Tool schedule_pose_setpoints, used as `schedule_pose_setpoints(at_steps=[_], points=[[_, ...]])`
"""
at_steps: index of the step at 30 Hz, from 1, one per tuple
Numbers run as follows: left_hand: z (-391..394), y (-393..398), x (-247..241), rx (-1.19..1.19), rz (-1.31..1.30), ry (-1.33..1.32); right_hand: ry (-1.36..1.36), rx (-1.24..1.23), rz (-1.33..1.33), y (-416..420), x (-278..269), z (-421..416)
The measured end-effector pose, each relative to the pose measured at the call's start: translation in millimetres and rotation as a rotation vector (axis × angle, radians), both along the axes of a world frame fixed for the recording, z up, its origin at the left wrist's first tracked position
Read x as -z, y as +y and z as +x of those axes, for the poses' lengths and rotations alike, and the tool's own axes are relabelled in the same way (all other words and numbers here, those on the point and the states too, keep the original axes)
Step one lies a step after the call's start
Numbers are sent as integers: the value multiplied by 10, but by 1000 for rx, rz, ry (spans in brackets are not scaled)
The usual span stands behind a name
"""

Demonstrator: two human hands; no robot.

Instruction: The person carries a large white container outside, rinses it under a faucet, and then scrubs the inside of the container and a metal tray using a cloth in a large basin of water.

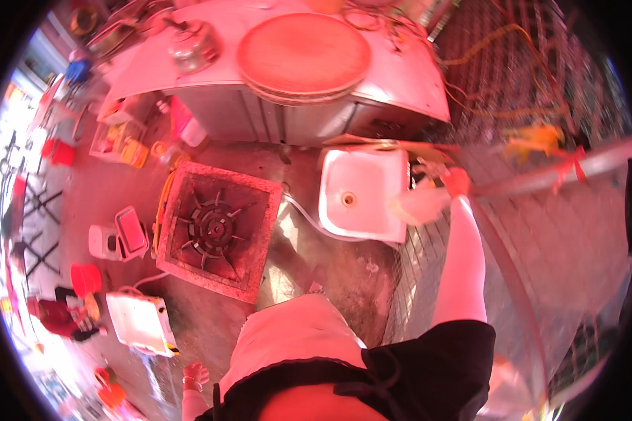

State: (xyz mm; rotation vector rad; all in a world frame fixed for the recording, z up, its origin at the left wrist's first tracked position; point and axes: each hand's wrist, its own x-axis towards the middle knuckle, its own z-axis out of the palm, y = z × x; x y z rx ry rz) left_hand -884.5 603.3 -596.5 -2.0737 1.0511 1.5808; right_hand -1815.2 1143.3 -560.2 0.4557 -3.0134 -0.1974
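Stretched forward on the right, my right hand (455,182) grips a pale, translucent item (421,205), perhaps a plastic bag, which hangs over the right rim of a white sink (363,189). The sink has a round drain and a grey hose beside it. My left hand (195,372) hangs low at the left of my body, its fingers slightly curled, with nothing visible in it. Ahead of that hand lies a white plastic tub (139,322). A square gas burner stove (216,229) stands on the floor between the tub and the sink.
Ahead, a metal counter (216,97) bears a large round board (304,52) and a metal kettle (192,47). Wire-mesh fencing (532,68) runs along the right. Red buckets (86,279) and crates (117,139) stand at the left. A person (58,317) is at the far left.
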Motion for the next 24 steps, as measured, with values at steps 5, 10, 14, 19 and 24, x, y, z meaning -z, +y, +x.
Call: schedule_pose_setpoints(at_steps=[5, 10, 14, 19, 24], points=[[-397, 536, 377, -26, 19, -8, -197, -188, -188, 1112, 293, -830], [-385, 714, -93, -175, -159, -59, -54, -473, 74, 466, 485, -757], [118, 557, 92, -486, 106, 349, -123, -555, 111, 320, 557, -724], [-715, 963, 98, -217, -142, 93, -340, -300, -314, 186, 114, -598], [-1026, 920, -120, -82, -156, 55, -507, -426, -398, 307, -82, -462]])
